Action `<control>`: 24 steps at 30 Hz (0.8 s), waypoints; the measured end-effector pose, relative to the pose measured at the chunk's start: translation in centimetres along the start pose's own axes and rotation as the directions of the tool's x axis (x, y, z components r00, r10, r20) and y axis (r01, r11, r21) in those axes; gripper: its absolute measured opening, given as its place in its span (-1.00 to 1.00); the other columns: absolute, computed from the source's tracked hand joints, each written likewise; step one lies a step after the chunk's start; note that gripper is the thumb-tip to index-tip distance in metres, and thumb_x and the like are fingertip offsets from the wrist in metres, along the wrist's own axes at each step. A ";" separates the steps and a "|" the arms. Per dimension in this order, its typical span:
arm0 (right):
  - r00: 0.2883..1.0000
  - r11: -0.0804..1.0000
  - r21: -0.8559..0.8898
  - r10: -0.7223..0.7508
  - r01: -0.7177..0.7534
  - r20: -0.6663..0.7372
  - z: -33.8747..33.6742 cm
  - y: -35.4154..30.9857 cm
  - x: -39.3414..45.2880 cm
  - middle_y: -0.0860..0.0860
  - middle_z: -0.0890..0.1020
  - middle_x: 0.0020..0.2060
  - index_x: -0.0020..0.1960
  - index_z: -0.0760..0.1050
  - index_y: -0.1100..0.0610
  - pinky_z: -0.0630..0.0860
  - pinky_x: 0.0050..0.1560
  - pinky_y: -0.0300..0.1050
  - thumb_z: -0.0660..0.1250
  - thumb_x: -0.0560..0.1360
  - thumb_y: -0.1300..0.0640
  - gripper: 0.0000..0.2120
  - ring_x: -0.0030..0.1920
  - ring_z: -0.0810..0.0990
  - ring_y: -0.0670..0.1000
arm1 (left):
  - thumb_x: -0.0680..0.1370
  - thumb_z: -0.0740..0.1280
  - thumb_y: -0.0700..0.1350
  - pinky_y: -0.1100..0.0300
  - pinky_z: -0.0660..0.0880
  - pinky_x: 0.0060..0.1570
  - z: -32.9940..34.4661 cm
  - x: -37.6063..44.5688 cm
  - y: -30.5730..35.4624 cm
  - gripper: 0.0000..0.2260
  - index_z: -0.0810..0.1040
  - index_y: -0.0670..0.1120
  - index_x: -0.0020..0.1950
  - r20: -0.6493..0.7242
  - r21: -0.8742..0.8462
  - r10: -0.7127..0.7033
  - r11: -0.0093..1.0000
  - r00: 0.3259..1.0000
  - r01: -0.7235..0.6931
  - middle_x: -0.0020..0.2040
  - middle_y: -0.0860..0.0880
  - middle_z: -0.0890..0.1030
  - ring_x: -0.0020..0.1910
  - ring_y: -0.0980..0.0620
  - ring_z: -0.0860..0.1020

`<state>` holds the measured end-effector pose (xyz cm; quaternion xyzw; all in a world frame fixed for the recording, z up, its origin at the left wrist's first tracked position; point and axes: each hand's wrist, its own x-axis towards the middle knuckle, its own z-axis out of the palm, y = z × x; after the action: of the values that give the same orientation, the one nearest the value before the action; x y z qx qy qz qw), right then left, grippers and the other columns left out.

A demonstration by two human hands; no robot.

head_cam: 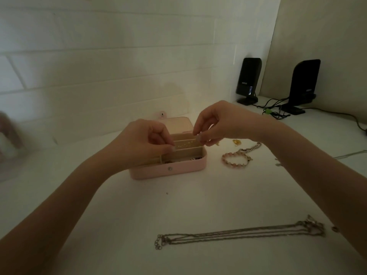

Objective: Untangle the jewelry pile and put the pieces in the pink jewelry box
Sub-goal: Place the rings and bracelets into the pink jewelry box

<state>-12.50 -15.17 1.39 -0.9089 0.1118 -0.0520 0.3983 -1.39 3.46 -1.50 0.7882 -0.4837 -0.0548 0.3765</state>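
The pink jewelry box (168,172) stands open on the white table, its lid leaning back. Dark pieces lie in its front compartment. Both hands hover over the box. My left hand (147,139) has its fingers curled, thumb and fingertips pinched together over the box's left side. My right hand (214,124) pinches something small at its fingertips above the perforated earring panel; the piece is too small to identify. A pink bead bracelet (235,158) lies right of the box. A long thin chain necklace (238,233) lies stretched out near me.
A small gold piece (236,142) and a silver chain bracelet (252,147) lie beyond the bead bracelet. Two black speakers (248,80) (303,84) with cables stand at the back right. A tiled wall rises behind the box. A small ring (335,228) lies at the necklace's right end.
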 end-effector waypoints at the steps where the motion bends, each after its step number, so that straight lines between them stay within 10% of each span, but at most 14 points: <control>1: 1.000 0.997 -0.073 -0.005 0.006 0.008 0.2 0.1 0.1 0.10 0.70 -0.21 -0.07 0.62 0.19 0.59 -0.27 -0.27 0.45 0.41 0.30 -0.89 -0.30 0.67 -0.07 | 0.36 0.52 -0.21 0.50 0.39 -0.33 0.0 0.0 -0.1 -0.89 0.63 -0.04 -0.29 0.010 0.046 0.012 0.999 1.000 -0.013 -0.39 0.08 0.65 -0.43 0.26 0.54; 12: 0.997 0.908 -0.412 -0.063 0.071 0.033 1.9 0.6 0.4 -0.06 0.65 -0.19 -0.08 0.64 0.07 0.49 -0.15 -0.25 0.51 0.36 0.20 -0.84 -0.16 0.57 -0.08 | 0.42 0.47 -0.14 0.36 0.38 -0.26 0.5 0.2 -1.0 -0.96 0.65 -0.06 -0.23 0.101 0.354 0.097 0.926 0.990 -0.127 -0.32 0.10 0.54 -0.27 0.13 0.49; 24: 0.999 0.961 -0.274 0.040 -0.029 0.032 -0.1 3.0 -7.6 -0.06 0.67 -0.18 -0.13 0.60 0.00 0.54 -0.08 -0.25 0.50 0.38 0.09 -0.89 -0.19 0.63 -0.11 | 0.44 0.45 -0.05 0.40 0.35 -0.24 2.9 -2.3 1.9 -0.90 0.64 -0.05 -0.23 -0.016 0.112 0.274 0.956 0.962 -0.271 -0.29 0.09 0.56 -0.24 0.28 0.49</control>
<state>-20.43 -15.35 -0.73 -0.9539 0.1263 -0.0122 0.2719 -5.29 3.25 -2.92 0.7343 -0.5840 0.0364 0.3443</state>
